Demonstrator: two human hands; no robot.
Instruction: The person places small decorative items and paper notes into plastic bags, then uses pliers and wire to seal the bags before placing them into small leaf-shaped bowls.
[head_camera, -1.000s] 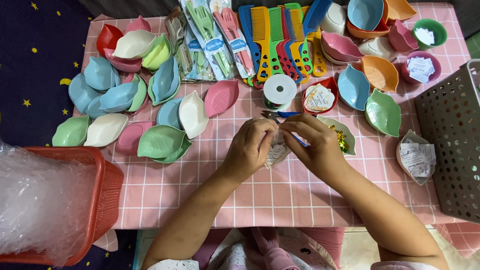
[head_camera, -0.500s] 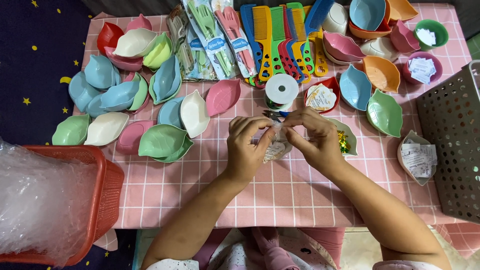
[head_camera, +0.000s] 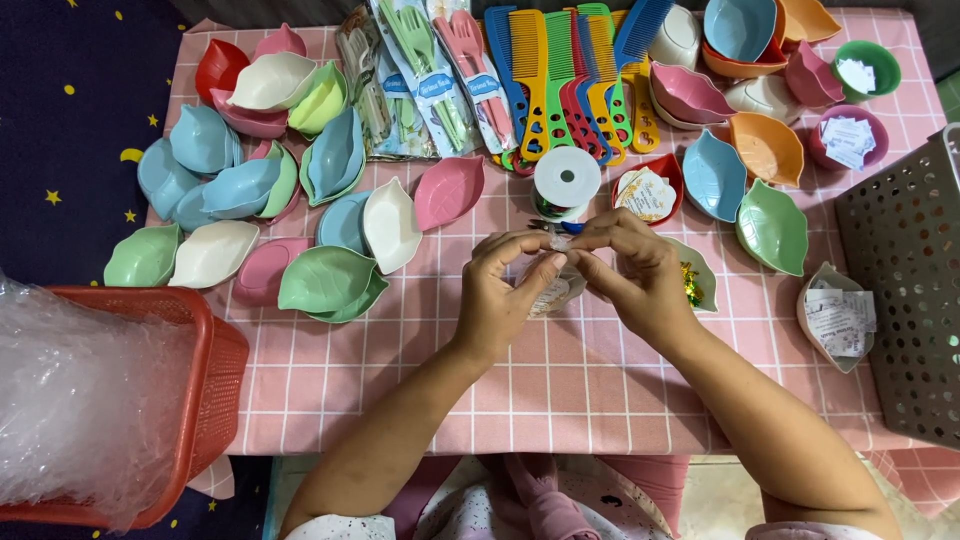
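— Over the middle of the bench (head_camera: 560, 390), seen from the head camera, what are the two hands doing?

— They meet above the pink checked cloth. The left hand (head_camera: 503, 298) and the right hand (head_camera: 632, 275) both pinch the top of a small clear packet (head_camera: 556, 290), fingertips nearly touching. Each grip is narrow, closed on that packet, which hangs between the palms just above the cloth.

— What lies closest to them?

— A white spool (head_camera: 565, 180) stands just beyond the fingers, and a bit of blue handle (head_camera: 572, 227) shows between the spool and the hands. Beside the right hand sits a pale leaf-shaped dish (head_camera: 700, 275) with gold bits in it. A red dish (head_camera: 648, 190) holding paper tags lies near the spool.

— And farther out?

— Many leaf-shaped bowls (head_camera: 325, 280) in green, blue, pink and cream crowd the left side. Coloured combs (head_camera: 560, 75) fan out at the far edge, next to packed cutlery sets (head_camera: 430, 75). A red basket (head_camera: 205, 380) full of clear plastic wrap sits at the left, and a grey perforated basket (head_camera: 905, 290) at the right.
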